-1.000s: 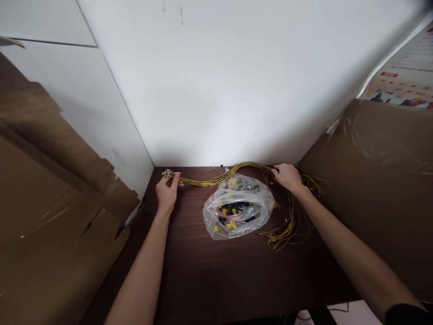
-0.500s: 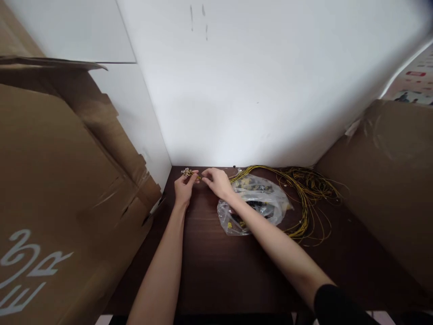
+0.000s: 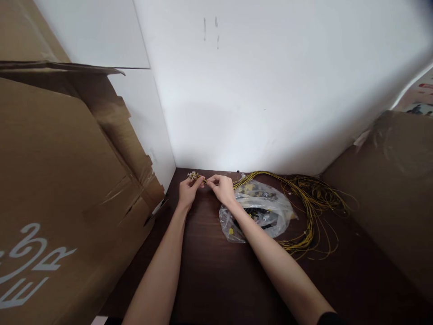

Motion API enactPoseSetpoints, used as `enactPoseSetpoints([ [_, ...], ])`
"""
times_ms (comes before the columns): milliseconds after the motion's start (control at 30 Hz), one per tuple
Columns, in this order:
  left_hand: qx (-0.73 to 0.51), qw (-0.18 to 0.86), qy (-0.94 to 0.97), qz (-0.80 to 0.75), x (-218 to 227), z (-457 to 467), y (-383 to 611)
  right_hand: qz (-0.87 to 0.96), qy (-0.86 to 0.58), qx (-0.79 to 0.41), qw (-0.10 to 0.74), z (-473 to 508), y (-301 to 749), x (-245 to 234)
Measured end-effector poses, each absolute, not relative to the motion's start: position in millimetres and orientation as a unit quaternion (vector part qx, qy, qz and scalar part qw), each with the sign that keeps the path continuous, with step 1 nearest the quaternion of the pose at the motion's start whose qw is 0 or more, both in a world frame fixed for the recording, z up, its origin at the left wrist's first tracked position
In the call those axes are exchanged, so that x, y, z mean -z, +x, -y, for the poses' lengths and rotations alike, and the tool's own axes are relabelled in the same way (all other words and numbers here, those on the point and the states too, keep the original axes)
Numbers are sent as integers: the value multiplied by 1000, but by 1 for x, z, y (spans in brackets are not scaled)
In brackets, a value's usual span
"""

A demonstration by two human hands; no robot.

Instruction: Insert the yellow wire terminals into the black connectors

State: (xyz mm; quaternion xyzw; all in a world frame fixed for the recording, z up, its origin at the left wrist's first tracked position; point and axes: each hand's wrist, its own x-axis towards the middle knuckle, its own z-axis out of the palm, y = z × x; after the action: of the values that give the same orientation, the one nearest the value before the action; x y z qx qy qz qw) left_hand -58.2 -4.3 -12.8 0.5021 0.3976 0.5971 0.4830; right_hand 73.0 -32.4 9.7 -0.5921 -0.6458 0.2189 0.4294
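Note:
A bundle of thin yellow wires (image 3: 306,201) lies looped on the dark wooden table (image 3: 216,275) at the back right. One end of it runs left to my hands. My left hand (image 3: 188,190) pinches the bundle just behind its metal-tipped ends (image 3: 194,175). My right hand (image 3: 221,187) is closed on the same wires right beside the left, fingers pinched. A clear plastic bag (image 3: 260,212) with small black and yellow parts sits just right of my right wrist.
A large cardboard box (image 3: 57,194) with torn flaps stands at the table's left edge. Another brown box (image 3: 389,180) wrapped in clear film stands on the right. White walls close the back corner behind the hands.
My right hand has left the wire loops on the right and slid along the bundle to meet the left hand near the wire ends. The view shifted left.

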Motion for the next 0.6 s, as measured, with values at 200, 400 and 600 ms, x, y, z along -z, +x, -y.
enactPoseSetpoints([
  [200, -608, 475, 491, -404, 12, 6, -57, 609, -597, -257, 454, 37, 77, -13],
  [400, -613, 468, 490, -405, 11, 7, -56, 615, -586, -290, 440, 36, 82, -16],
  [600, -605, 474, 503, -395, 10, 11, -55, 610, -563, -308, 464, 37, 82, -22],
])
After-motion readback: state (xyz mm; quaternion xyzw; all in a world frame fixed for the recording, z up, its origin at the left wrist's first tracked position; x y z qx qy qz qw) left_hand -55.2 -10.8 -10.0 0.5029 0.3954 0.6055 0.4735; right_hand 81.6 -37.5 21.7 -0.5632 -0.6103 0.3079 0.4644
